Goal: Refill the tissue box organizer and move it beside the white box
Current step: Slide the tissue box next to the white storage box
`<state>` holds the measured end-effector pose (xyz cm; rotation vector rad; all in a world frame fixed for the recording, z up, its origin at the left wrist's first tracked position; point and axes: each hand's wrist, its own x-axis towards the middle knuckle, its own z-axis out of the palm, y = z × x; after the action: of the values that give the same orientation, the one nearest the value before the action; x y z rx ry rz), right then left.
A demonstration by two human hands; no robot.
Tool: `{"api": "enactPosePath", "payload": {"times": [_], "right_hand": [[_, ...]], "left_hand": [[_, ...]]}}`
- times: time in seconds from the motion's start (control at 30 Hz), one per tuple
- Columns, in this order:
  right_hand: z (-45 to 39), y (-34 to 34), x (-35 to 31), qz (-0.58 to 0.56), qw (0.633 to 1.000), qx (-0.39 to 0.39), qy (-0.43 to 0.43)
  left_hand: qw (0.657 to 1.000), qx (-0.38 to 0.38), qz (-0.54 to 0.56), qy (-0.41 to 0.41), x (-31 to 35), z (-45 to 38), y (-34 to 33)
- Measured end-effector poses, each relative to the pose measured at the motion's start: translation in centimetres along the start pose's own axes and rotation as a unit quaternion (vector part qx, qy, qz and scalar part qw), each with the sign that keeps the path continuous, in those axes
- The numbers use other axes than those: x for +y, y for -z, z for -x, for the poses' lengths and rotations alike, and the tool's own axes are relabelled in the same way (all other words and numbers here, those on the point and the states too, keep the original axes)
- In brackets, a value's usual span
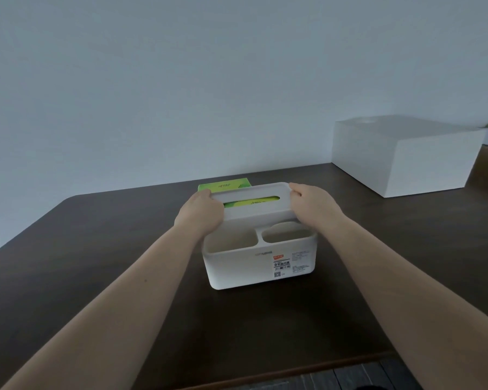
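A white tissue box organizer (243,263) stands in the middle of the dark table, with two open compartments at its front and a label on its front wall. Its white slotted lid (255,204) is tilted up at the back. My left hand (199,213) grips the lid's left end and my right hand (312,205) grips its right end. A green tissue pack (223,185) lies behind the organizer; green also shows through the lid's slot. The large white box (403,156) sits at the back right, well apart from the organizer.
The dark wooden table (96,263) runs to a pale wall behind. Its front edge shows at the bottom, with dark floor (350,375) below. Some small items lie past the white box at the far right edge.
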<state>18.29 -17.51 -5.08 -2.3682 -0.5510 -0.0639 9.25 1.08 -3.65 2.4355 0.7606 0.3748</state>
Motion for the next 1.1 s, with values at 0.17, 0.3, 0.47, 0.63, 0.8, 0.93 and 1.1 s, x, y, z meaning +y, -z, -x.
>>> {"api": "enactPosePath", "payload": {"times": [0.17, 0.3, 0.47, 0.63, 0.8, 0.93, 1.1], "right_hand": [[0.4, 0.5, -0.4, 0.029, 0.999, -0.013, -0.011], [2.5, 1.6, -1.5, -0.038, 0.995, -0.072, -0.054], [7.2, 3.3, -0.4, -0.156, 0.941, -0.229, -0.195], [8.5, 2.7, -0.1, -0.170, 0.957, -0.125, -0.199], [7.9, 1.8, -0.3, -0.188, 0.965, -0.051, -0.173], [7.4, 1.5, -0.2, -0.167, 0.974, -0.028, -0.153], [5.8, 2.3, 0.8, -0.177, 0.972, 0.011, -0.153]], "left_hand": [[1.000, -0.001, 0.009, 0.012, 0.4, 0.6, 0.1], [0.998, -0.001, 0.056, 0.039, 0.7, 1.5, 0.2], [0.939, -0.161, 0.269, 0.141, -2.1, 5.3, 1.2], [0.953, -0.175, 0.199, 0.150, -3.3, 7.9, 1.9], [0.973, -0.084, 0.172, 0.131, -2.2, 8.3, 1.8], [0.993, -0.045, 0.073, 0.082, -1.8, 8.0, 1.2], [0.998, -0.021, 0.021, 0.051, 0.0, 5.9, 0.4]]}}
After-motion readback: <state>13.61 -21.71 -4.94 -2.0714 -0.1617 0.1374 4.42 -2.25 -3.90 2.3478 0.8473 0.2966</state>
